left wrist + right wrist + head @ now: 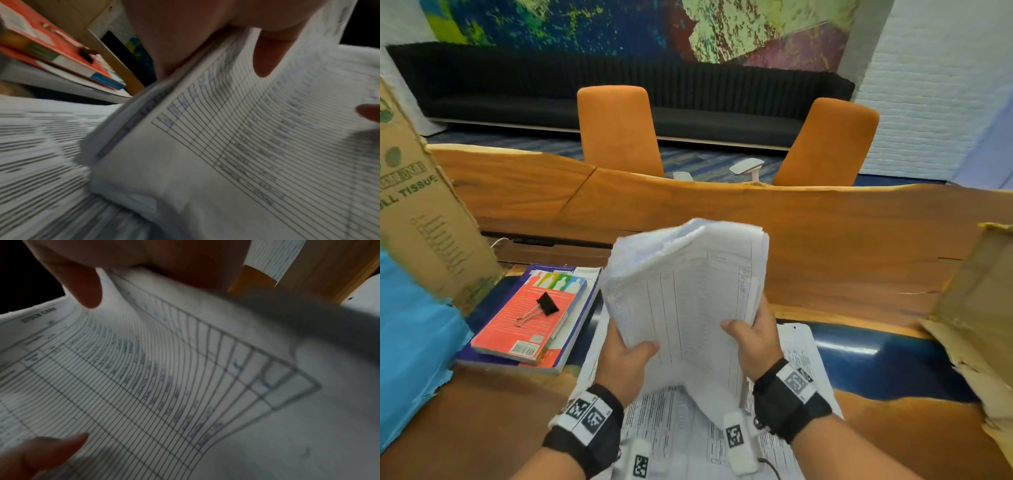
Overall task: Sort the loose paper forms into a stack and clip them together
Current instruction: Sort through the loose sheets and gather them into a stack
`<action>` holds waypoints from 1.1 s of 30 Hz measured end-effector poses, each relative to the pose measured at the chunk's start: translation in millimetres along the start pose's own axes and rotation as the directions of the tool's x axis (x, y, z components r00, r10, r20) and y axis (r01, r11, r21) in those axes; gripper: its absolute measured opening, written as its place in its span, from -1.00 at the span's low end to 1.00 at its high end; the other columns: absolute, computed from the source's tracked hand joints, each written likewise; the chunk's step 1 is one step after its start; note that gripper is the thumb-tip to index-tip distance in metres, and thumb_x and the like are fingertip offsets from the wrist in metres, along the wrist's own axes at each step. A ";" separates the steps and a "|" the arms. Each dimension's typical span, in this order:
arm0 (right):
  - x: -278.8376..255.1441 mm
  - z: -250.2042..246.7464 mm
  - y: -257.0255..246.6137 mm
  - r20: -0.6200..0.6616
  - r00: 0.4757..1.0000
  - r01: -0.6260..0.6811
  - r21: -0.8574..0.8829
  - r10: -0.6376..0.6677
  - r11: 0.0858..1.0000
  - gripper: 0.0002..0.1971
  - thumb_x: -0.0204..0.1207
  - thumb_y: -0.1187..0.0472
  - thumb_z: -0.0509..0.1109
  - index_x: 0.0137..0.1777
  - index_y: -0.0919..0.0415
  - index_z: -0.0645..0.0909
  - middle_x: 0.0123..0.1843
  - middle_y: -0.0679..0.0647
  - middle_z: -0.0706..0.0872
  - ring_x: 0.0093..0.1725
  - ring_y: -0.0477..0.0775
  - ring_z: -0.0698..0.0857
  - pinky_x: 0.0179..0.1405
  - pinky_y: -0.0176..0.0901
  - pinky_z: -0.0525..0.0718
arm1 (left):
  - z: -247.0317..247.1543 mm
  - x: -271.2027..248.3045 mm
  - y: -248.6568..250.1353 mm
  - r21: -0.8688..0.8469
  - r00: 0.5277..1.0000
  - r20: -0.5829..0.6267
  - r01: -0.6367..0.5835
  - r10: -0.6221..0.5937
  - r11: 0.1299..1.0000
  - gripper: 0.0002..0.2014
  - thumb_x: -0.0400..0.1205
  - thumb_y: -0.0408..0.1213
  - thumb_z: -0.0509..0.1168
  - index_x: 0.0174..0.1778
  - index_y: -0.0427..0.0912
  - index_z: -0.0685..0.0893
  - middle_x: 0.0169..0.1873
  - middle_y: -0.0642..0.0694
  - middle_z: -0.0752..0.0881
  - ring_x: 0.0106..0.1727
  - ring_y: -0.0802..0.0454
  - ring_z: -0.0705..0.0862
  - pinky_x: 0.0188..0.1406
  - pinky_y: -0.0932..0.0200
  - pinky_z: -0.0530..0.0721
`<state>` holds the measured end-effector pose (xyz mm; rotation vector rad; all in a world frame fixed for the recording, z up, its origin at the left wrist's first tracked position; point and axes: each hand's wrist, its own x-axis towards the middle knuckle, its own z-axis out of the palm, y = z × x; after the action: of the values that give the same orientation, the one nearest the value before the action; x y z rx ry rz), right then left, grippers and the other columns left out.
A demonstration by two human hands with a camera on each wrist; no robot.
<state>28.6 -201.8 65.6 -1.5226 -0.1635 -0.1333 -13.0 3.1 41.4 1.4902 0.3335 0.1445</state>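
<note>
A thick stack of white ruled forms (688, 284) is held upright above the table, bowed in the middle. My left hand (628, 349) grips its left edge, thumb on the front sheet. My right hand (751, 334) grips the right edge the same way. The left wrist view shows the stack (236, 146) with my left hand (216, 53) pinching it. The right wrist view shows the lined top sheet (144, 378) under my right hand (115, 280). More printed forms (681, 428) lie flat beneath. A black binder clip (541, 306) rests on a red book (527, 322).
Two books are stacked at the left, red on purple (571, 329). A tall cardboard box (417, 212) stands at the far left, another torn box (976, 308) at the right. Blue material (410, 325) lies front left. Two orange chairs (616, 130) stand beyond the wooden table (842, 240).
</note>
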 end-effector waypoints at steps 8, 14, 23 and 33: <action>0.7 -3.3 10.3 -0.154 0.959 -0.241 0.008 0.239 0.971 -0.80 0.58 0.33 0.44 0.18 0.17 0.70 0.05 0.06 0.86 0.06 0.13 0.83 0.14 0.23 0.77 | -14.5 8.7 -37.9 0.199 0.977 -0.069 0.212 -0.202 0.957 -0.29 0.56 -0.25 0.54 0.59 0.00 0.36 0.44 -0.16 0.61 0.45 -0.26 0.59 0.45 -0.26 0.56; 14.8 -0.5 -8.0 -0.147 0.929 -0.243 0.449 0.340 0.860 -0.72 0.59 0.42 0.38 0.25 0.17 0.62 0.12 0.17 0.83 0.13 0.24 0.80 0.18 0.28 0.71 | -9.8 4.2 -24.5 -0.516 0.879 0.075 0.438 -0.471 0.736 -0.44 0.55 -0.22 0.45 0.49 -0.23 0.59 0.31 -0.29 0.77 0.28 -0.27 0.72 0.10 -0.17 0.69; 30.0 -70.2 -12.0 -0.049 0.947 -0.308 0.155 0.319 0.939 -0.57 0.42 0.49 0.47 0.29 0.29 0.53 0.11 0.30 0.77 -0.01 0.25 0.80 -0.06 0.10 0.78 | -61.3 23.3 41.8 -0.226 0.972 -0.175 0.117 -0.159 0.967 -0.75 0.64 -0.51 0.38 0.07 -0.05 0.70 0.00 -0.10 0.81 0.05 -0.18 0.76 -0.04 -0.10 0.68; 29.4 -59.2 12.3 -0.051 0.953 -0.304 -0.142 0.300 0.942 -0.69 0.38 0.45 0.48 0.08 0.13 0.70 0.06 0.16 0.81 0.13 0.19 0.75 0.05 0.15 0.73 | -53.7 23.6 19.8 -0.068 0.994 -0.102 -0.039 0.032 0.997 -0.61 0.47 -0.52 0.55 0.11 -0.03 0.69 -0.10 -0.09 0.85 -0.09 0.04 0.85 -0.14 0.10 0.84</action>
<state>61.1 -259.9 56.7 -1.6742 0.1073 0.0798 -4.9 62.8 55.5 1.4228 0.3803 0.2581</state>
